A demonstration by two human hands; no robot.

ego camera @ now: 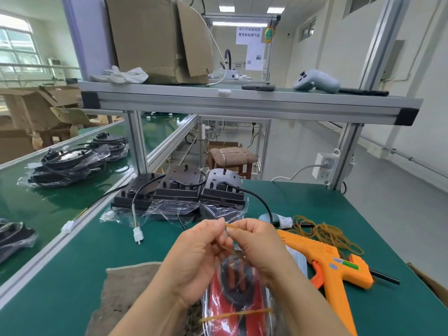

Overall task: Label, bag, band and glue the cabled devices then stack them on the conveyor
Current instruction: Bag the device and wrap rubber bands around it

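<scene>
A red and black device in a clear bag (236,304) lies in front of me, with one tan rubber band round its near end. Above it, my left hand (196,260) and my right hand (259,248) both pinch a second rubber band (231,226) and stretch it between their fingertips. Three unbagged black cabled devices (179,190) stand in a row at the back of the green table. Bagged devices (70,163) lie stacked on the green conveyor (36,207) to the left. An orange glue gun (327,265) rests right of my hands.
A heap of loose rubber bands (324,234) lies behind the glue gun. A brown mat (126,292) sits under the bagged device. A white cable plug (138,235) trails onto the table. An aluminium shelf (242,103) overhead carries a cardboard box (155,37) and gloves.
</scene>
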